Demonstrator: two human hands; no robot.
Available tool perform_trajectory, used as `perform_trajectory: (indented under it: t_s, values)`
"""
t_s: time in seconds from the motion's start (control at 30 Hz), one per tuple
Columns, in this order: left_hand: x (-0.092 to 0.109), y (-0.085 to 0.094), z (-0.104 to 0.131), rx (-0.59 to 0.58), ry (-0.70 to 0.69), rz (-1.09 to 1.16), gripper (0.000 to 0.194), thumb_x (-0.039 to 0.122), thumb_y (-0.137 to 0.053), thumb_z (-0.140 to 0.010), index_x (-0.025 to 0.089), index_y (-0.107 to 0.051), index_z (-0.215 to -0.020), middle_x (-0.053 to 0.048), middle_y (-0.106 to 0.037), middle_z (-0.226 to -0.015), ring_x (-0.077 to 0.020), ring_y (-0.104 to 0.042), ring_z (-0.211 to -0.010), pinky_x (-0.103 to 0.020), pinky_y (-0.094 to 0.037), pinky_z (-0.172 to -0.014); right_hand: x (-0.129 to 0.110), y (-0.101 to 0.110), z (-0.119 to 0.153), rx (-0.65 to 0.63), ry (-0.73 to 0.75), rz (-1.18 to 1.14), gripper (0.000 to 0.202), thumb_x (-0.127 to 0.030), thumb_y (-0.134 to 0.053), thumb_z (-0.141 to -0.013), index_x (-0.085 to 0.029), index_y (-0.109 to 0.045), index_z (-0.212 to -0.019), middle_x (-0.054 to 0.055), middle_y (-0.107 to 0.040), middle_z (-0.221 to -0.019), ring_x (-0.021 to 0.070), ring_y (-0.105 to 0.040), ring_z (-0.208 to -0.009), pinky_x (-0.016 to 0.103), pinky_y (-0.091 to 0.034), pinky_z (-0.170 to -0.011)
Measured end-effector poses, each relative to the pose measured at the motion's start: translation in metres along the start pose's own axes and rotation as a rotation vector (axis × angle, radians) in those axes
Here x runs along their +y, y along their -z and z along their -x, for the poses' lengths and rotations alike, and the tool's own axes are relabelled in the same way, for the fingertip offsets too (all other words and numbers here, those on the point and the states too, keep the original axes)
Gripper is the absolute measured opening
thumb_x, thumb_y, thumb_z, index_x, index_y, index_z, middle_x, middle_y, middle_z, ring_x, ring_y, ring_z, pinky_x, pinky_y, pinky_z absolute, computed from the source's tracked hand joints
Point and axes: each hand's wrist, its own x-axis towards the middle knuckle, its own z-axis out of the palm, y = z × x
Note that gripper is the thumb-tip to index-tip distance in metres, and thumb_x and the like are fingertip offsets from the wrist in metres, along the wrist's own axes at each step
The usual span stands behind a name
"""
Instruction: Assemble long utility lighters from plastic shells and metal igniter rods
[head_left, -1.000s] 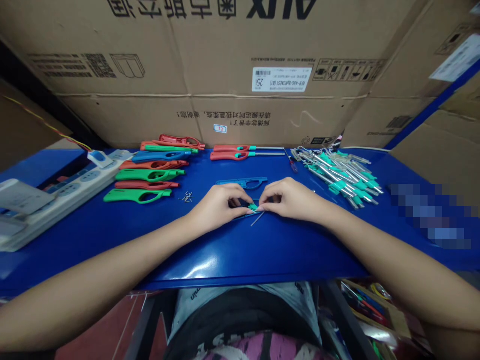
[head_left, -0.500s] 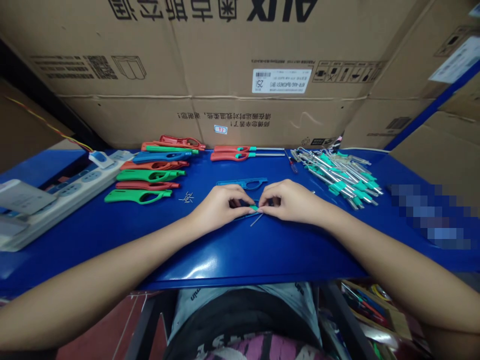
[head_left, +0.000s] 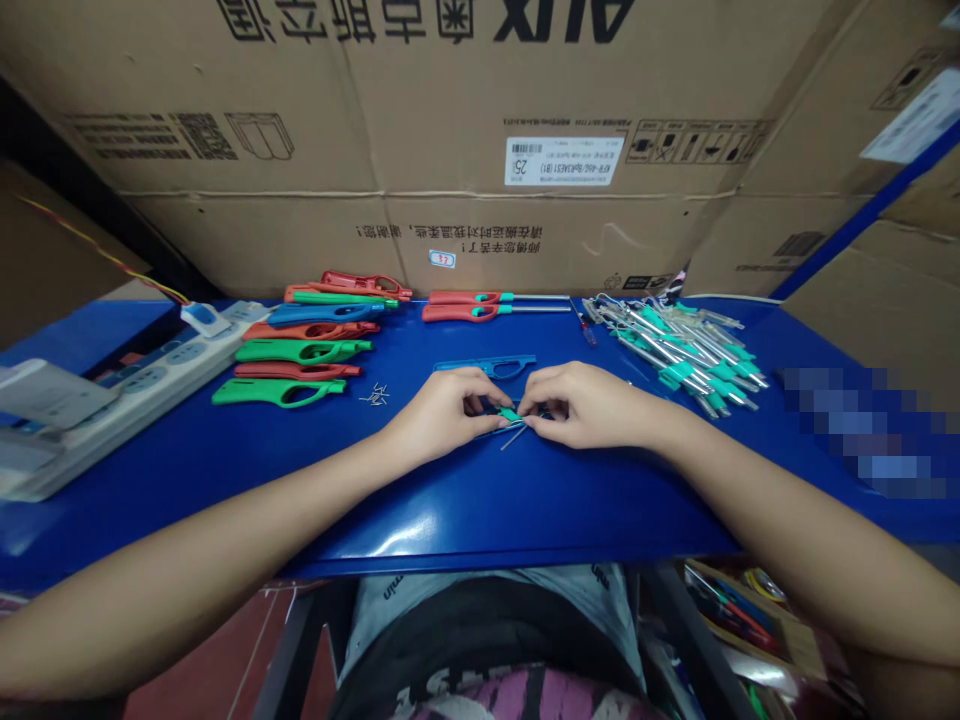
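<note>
My left hand [head_left: 444, 412] and my right hand [head_left: 589, 405] meet at the middle of the blue table. Pinched between their fingertips is a small green plastic lighter piece [head_left: 511, 414]. Under the fingers lies a blue lighter shell half [head_left: 491, 433], mostly covered by the hands. A thin metal rod [head_left: 513, 439] slants toward me from beside the green piece; I cannot tell whether it is attached. Just beyond the hands rests another blue shell half [head_left: 517, 367].
Red, green and blue lighter handles [head_left: 289, 391] line the left, near small screws [head_left: 377, 396] and a power strip [head_left: 142, 390]. Two red lighters [head_left: 457, 313] and a screwdriver [head_left: 586, 328] lie at the back. Metal tubes with green parts [head_left: 679, 350] pile up at right.
The fingers have shifted slightly around the green piece, and more of it shows between them. Otherwise the table looks the same.
</note>
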Motion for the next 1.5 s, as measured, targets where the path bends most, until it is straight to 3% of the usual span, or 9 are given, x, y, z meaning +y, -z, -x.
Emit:
perform_trajectory:
  t_s: [0.27,0.47,0.6,0.7,0.9,1.13,1.33,1.5]
  values:
    - [-0.002,0.001,0.002,-0.014,-0.024,0.020,0.015,0.022,-0.075,-0.082,0.018,-0.077,-0.097,-0.003,-0.068,-0.086,-0.0111,-0.062,-0.066,-0.022,-0.051,-0.063,0.002,0.004,0.001,0.018,0.047,-0.106,0.021,-0.013,-0.058,-0.084,-0.018,-0.076,-0.095,0.005,-0.071,-0.089,0.0136,-0.061,-0.072,0.026,-0.046,-0.066]
    - [0.002,0.011,0.010,-0.053,-0.075,-0.051,0.022,0.027,-0.070,-0.087,0.020,-0.075,-0.108,-0.006,-0.069,-0.101,-0.0148,-0.066,-0.080,-0.026,-0.055,-0.072,0.022,0.009,0.001,0.346,0.057,-0.077,0.021,-0.023,-0.055,-0.090,-0.019,-0.073,-0.101,0.007,-0.071,-0.102,0.0161,-0.064,-0.080,0.029,-0.050,-0.072]
    - [0.006,0.016,0.016,-0.090,-0.188,-0.265,0.031,0.038,-0.068,-0.089,0.024,-0.072,-0.116,-0.007,-0.068,-0.113,-0.0226,-0.065,-0.104,-0.035,-0.053,-0.091,0.045,0.023,0.005,0.607,-0.135,0.124,0.022,-0.024,-0.054,-0.089,-0.019,-0.073,-0.099,0.008,-0.070,-0.099,0.0168,-0.061,-0.071,0.032,-0.049,-0.070]
    - [0.007,0.017,0.019,-0.137,-0.229,-0.382,0.033,0.039,-0.063,-0.092,0.025,-0.068,-0.122,-0.007,-0.066,-0.119,-0.0235,-0.064,-0.108,-0.035,-0.053,-0.092,0.058,0.037,0.011,0.726,-0.372,0.263,0.024,-0.024,-0.053,-0.087,-0.018,-0.072,-0.101,0.010,-0.071,-0.101,0.0200,-0.062,-0.073,0.035,-0.050,-0.075]
    - [0.009,0.019,0.021,-0.163,-0.205,-0.480,0.039,0.033,-0.061,-0.092,0.023,-0.062,-0.130,-0.007,-0.067,-0.123,-0.0247,-0.066,-0.109,-0.035,-0.055,-0.090,0.071,0.054,0.024,0.664,-0.721,0.484,0.032,-0.025,-0.052,-0.085,-0.017,-0.072,-0.109,0.014,-0.068,-0.112,0.0314,-0.063,-0.100,0.040,-0.048,-0.082]
    - [0.007,0.020,0.021,-0.139,-0.190,-0.529,0.025,0.029,-0.060,-0.094,0.018,-0.071,-0.113,-0.009,-0.072,-0.108,-0.0237,-0.069,-0.099,-0.034,-0.056,-0.090,0.094,0.071,0.041,0.445,-0.943,0.538,0.028,-0.022,-0.057,-0.080,-0.017,-0.074,-0.101,0.017,-0.069,-0.111,0.0338,-0.065,-0.100,0.041,-0.048,-0.081]
    - [-0.006,0.016,0.016,-0.063,-0.204,-0.481,0.024,0.028,-0.060,-0.094,0.017,-0.074,-0.110,-0.011,-0.073,-0.112,-0.0261,-0.069,-0.103,-0.039,-0.056,-0.093,0.105,0.072,0.043,0.393,-0.904,0.473,0.020,-0.017,-0.061,-0.073,-0.018,-0.074,-0.088,0.012,-0.073,-0.097,0.0274,-0.067,-0.088,0.036,-0.050,-0.076]
    - [-0.005,0.016,0.017,-0.081,-0.229,-0.626,0.026,0.028,-0.056,-0.097,0.016,-0.076,-0.109,-0.012,-0.074,-0.113,-0.0272,-0.070,-0.102,-0.038,-0.058,-0.088,0.107,0.075,0.047,0.416,-0.937,0.482,0.021,-0.017,-0.061,-0.073,-0.019,-0.075,-0.088,0.013,-0.073,-0.097,0.0279,-0.067,-0.089,0.036,-0.050,-0.076]
